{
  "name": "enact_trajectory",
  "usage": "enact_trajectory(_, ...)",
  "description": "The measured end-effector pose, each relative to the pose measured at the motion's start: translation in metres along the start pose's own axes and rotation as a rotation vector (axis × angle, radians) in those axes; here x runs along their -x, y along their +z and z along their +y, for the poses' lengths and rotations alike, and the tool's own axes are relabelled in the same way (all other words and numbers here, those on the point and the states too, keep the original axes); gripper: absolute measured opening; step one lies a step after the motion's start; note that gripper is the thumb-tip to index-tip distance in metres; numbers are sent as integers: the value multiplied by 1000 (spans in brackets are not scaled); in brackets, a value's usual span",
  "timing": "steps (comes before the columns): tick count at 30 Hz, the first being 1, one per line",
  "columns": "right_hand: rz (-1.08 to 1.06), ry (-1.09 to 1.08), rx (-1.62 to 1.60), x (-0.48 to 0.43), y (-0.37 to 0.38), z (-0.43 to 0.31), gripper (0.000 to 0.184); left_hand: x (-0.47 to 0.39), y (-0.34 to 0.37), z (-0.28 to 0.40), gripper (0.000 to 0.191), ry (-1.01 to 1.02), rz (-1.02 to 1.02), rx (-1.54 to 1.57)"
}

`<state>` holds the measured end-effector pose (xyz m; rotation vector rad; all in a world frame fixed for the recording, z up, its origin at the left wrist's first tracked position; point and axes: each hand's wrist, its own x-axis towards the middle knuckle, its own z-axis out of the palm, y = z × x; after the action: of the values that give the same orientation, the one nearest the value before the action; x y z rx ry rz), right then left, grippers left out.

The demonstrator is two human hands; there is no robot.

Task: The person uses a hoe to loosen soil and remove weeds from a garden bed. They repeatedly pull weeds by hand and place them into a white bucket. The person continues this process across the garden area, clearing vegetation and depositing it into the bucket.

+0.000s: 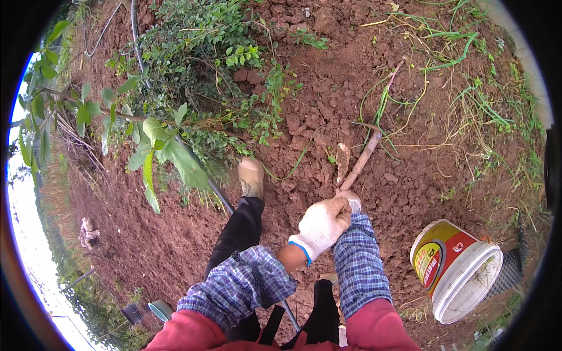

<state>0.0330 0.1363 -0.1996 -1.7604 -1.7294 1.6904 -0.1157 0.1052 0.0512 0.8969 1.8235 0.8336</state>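
Observation:
My left hand, in a white knit glove with a blue cuff edge, is closed near the lower end of a wooden tool handle, partly over my other hand. My right hand, also gloved, grips the wooden handle of a hoe. The hoe's thin metal head points left and lies at the loose reddish soil, beside long green stems with a pinkish base. Whether my left hand itself holds the handle is hard to tell. A pale, soil-stained flat piece lies just left of the handle.
A leafy shrub and a leaning broad-leaved sapling stand at the left. A black hose runs beside my boot. A white-rimmed bucket lies tilted at the right. Grass grows at upper right.

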Motion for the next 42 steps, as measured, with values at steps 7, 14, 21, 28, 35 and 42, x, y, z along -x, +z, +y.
enact_trajectory(7,105,308,-1157,69,-19,-87,9,-3,-9,9,13,-64,-18,26)
enact_trajectory(14,340,348,-1079,121,5,-116,20,4,-5,20,17,44,-3,-1)
enact_trajectory(21,-441,354,-1849,99,43,-115,28,11,-3,21,6,165,306,144)
enact_trajectory(28,-16,-18,-987,98,19,-167,18,10,-11,19,4,116,255,210)
enact_trajectory(35,54,-61,-1310,57,20,-133,12,11,-11,8,7,131,283,188)
enact_trajectory(42,-63,-228,-952,44,102,-102,21,1,-18,15,4,135,435,303)
